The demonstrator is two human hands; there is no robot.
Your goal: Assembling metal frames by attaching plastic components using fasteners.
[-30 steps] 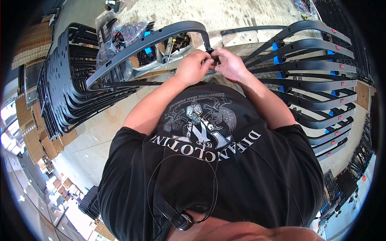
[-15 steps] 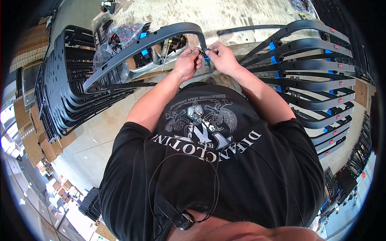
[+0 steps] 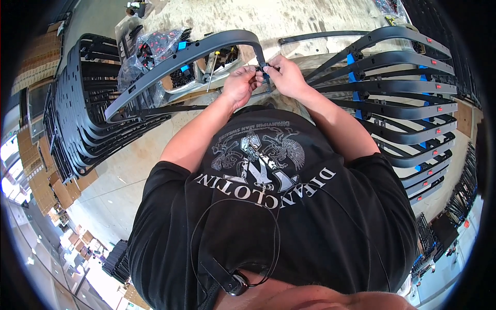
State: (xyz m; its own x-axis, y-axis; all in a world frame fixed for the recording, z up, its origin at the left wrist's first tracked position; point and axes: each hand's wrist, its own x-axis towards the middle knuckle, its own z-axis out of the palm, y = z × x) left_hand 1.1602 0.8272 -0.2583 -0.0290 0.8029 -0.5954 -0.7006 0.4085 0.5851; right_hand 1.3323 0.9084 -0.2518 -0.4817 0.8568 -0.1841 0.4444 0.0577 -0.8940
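A black curved metal frame (image 3: 175, 60) stands in front of me, its bend at the top and one end coming down between my hands. My left hand (image 3: 241, 87) is closed in a pinch on a small black part (image 3: 260, 68) at that end. From the other side my right hand (image 3: 287, 77) is closed on the same spot, thumb toward the part and fingers behind the frame's bar. The part's exact shape is too small and covered to tell. Two blue pieces (image 3: 182, 46) show along the frame.
Left stands a stack of black frames (image 3: 70, 103); right, several frames with blue pieces and red marks (image 3: 413, 85). On the worn table (image 3: 227, 18) lie a clear plastic bag of small parts (image 3: 157, 44), a box of black parts (image 3: 181, 80) and a long-shafted, yellow-ended tool (image 3: 213, 72).
Both hands stay at the frame's end, their fingers shifting slightly around the small part. Less of the blue between them shows now. The frame's left end has moved a little to the left.
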